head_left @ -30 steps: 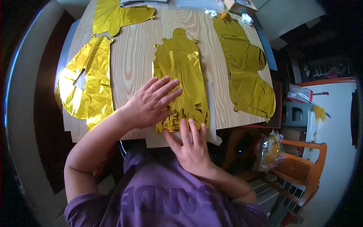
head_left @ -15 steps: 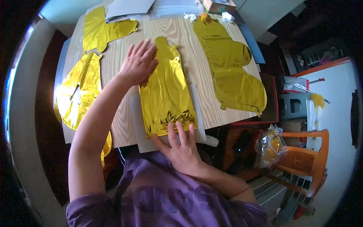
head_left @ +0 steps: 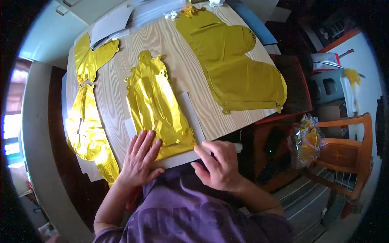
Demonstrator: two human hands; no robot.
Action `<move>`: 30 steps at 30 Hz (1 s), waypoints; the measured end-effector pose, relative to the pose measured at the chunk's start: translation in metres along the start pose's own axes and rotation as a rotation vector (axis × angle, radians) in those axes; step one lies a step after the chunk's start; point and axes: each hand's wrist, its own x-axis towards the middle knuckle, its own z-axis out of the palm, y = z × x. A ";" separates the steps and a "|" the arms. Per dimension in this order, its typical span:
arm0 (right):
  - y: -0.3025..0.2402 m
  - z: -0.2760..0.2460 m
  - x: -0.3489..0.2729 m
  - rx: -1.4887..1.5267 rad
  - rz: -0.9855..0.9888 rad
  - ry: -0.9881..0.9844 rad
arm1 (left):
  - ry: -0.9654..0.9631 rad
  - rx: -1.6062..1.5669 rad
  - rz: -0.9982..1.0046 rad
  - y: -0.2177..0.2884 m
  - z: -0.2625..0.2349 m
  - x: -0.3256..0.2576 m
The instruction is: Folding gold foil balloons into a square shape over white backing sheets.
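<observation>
"Where's the bottle-shaped gold foil [head_left: 156, 101]?"
"Left of centre in frame, on the table [head_left: 223, 125]. The left hand [head_left: 137, 162] lies open over its edge; the right hand's [head_left: 221, 166] grip is parted, empty, beside its lower corner."

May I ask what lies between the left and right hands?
The head view shows the lower end of the gold foil piece and, along its edge, pale board.

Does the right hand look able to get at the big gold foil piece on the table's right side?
Probably yes: nothing shows in the right hand, and only bare tabletop seems to lie between it and the big gold foil piece.
</observation>
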 end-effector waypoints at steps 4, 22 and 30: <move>0.001 0.000 0.011 -0.141 -0.079 -0.207 | 0.022 0.011 -0.017 0.007 -0.002 0.000; 0.012 -0.021 -0.055 0.891 0.961 -0.006 | 0.014 -0.047 0.017 0.040 0.007 -0.032; 0.013 -0.003 -0.010 1.266 0.885 -0.288 | -0.051 -0.193 0.077 0.047 0.008 -0.056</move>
